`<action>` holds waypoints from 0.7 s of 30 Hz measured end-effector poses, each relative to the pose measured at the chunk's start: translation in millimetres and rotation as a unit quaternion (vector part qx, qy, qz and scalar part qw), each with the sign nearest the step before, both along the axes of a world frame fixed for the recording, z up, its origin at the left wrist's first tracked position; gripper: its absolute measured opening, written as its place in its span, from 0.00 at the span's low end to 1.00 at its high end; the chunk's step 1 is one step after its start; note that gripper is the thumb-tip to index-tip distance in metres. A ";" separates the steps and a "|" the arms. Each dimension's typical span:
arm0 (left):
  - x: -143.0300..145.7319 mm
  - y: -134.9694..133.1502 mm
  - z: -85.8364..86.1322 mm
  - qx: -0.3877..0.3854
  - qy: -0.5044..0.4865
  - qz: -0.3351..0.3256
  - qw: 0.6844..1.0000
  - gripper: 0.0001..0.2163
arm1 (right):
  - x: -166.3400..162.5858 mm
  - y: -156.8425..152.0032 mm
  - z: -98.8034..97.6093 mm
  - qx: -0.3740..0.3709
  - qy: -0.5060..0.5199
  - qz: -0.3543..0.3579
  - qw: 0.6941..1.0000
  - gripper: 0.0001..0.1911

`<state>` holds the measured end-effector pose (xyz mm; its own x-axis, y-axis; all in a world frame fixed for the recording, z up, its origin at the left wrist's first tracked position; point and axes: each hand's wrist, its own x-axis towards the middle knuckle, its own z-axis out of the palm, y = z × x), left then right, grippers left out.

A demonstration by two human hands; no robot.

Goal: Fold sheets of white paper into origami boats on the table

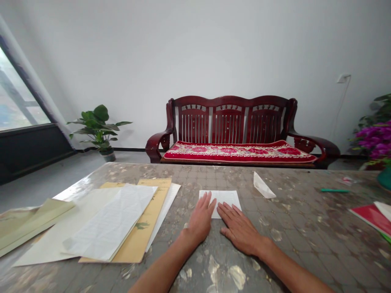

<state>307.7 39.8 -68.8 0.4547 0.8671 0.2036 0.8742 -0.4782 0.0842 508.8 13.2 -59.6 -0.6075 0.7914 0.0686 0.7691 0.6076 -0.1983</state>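
Note:
A small white sheet of paper (224,196) lies flat on the patterned table, directly in front of me. My left hand (200,217) rests on its left part, fingers stretched out and pointing away. Flat on the lower right part of the sheet lies my right hand (240,228), its fingers extended and angled to the left. Neither hand grips anything. The hands cover the sheet's lower corners in part. Beyond my right hand, a folded white paper boat (263,186) sits on the table.
On the left are a tan notepad (155,211), loose white sheets (119,219) and a yellowish folded paper (39,221). To the right lie a green pen (334,190) and a red booklet (372,217). Behind the table (293,260) stands a wooden bench (229,122).

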 end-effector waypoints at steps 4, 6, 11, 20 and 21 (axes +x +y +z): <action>14.3 5.0 -7.6 -0.025 0.004 -0.028 0.999 0.28 | 0.1 1.1 -4.2 0.012 -0.003 0.001 1.000 0.35; 15.8 5.9 -12.6 -0.006 0.013 -0.013 1.000 0.26 | 1.7 3.1 -8.6 0.027 -0.003 0.004 1.000 0.34; 12.6 4.3 -18.0 0.022 0.018 0.002 1.000 0.25 | 10.7 21.1 -18.0 0.057 -0.011 -0.014 0.998 0.31; -7.5 1.2 -11.8 0.019 0.023 0.007 1.000 0.25 | 28.7 66.4 0.8 0.000 -0.037 -0.139 0.990 0.30; -11.7 0.4 -8.6 0.009 0.024 0.001 1.000 0.27 | 31.8 66.7 5.2 -0.011 -0.034 -0.146 0.989 0.30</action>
<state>296.0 40.1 -77.5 0.4618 0.8647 0.1976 0.8784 -0.4768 0.0333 540.6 79.8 -54.4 -0.3563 0.9342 0.0165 0.9228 0.3546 -0.1509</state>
